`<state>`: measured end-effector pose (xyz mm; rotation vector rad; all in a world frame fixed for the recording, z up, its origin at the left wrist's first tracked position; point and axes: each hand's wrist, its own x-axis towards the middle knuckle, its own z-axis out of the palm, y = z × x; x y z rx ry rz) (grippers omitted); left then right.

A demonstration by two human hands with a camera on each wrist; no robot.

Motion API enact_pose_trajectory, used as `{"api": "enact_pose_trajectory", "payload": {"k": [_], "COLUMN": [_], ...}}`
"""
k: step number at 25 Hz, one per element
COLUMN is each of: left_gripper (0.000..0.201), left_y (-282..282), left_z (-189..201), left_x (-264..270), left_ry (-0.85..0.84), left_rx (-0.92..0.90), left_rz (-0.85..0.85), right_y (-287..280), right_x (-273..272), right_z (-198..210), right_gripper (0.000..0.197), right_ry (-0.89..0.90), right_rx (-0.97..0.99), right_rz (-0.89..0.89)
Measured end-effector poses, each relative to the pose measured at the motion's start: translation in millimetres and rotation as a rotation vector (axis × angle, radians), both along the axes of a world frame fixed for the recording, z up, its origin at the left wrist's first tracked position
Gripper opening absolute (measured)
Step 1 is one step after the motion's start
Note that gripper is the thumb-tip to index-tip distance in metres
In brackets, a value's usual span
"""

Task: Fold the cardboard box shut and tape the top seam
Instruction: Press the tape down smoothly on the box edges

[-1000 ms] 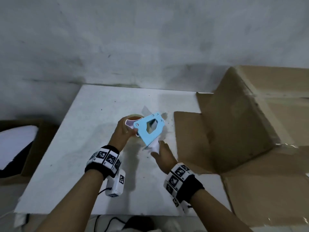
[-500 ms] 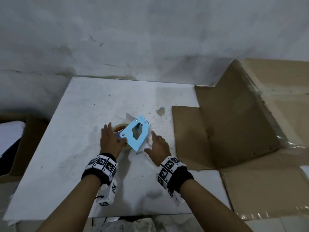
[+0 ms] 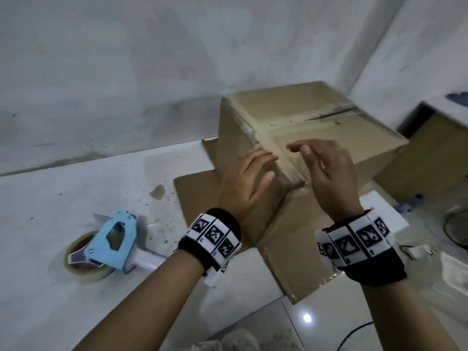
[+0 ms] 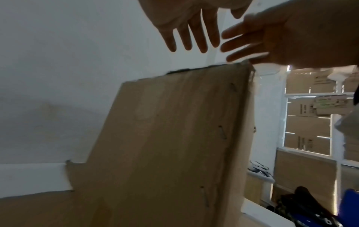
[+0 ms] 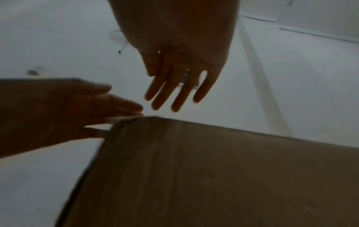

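The brown cardboard box [image 3: 316, 117] stands on the table at centre right. Its upper face has a taped seam, and its lower flaps [image 3: 202, 196] lie spread on the table. My left hand [image 3: 258, 168] and right hand [image 3: 321, 163] are both at the box's near top corner, fingers straight and holding nothing. In the left wrist view the left hand's fingers [image 4: 192, 35] hover just above the box edge [image 4: 194, 72]. The right wrist view shows the right hand's fingers [image 5: 174, 92] above the box [image 5: 213, 169]. The blue tape dispenser [image 3: 111, 244], with its roll, lies on the table at left.
The white table [image 3: 76, 188] carries a brown stain [image 3: 157, 192] and ends at a grey wall behind. More cardboard [image 3: 425, 160] stands to the right of the box. Cables and a bottle [image 3: 415, 198] lie on the tiled floor at right.
Both hands have let go of the tape dispenser, which now lies on the table at left. They have moved right to the box's near top corner, and the view has swung right.
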<state>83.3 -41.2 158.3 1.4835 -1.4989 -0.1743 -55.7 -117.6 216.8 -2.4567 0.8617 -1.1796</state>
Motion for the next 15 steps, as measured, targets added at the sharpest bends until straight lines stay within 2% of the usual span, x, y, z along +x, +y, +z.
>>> {"api": "enact_pose_trajectory", "payload": {"k": [3,5,7,9,12,15], "left_gripper": [0.053,0.056,0.056,0.066,0.073,0.08], "left_y": [-16,-19,-18,-19,-20,-17], "left_z": [-3,-12,-18,-19,-20,-24], "left_x": [-25,-24,-20,-20,-21,-28], "left_ry": [0.042,0.006,-0.088,-0.168,-0.096,-0.212], "left_rx": [-0.006,-0.029,-0.01,0.01,-0.007,0.019], "left_rz": [-0.034,-0.026,0.022,0.095,0.151,0.189], "right_y": [-24,-35,-42,-48,-52,-49], "right_x": [-26,-34,-38,-38,-37,-35], "right_z": [-23,-31,-33,-36,-48,-55], "right_gripper": [0.038,0.034,0.039,0.045,0.041,0.041], "right_ry": [0.084,0.141,0.268,0.329,0.232,0.108], "right_rx": [0.343,0.413,0.357,0.247,0.146,0.131], "right_rz": [0.277,0.374,0.402,0.418,0.443,0.442]}}
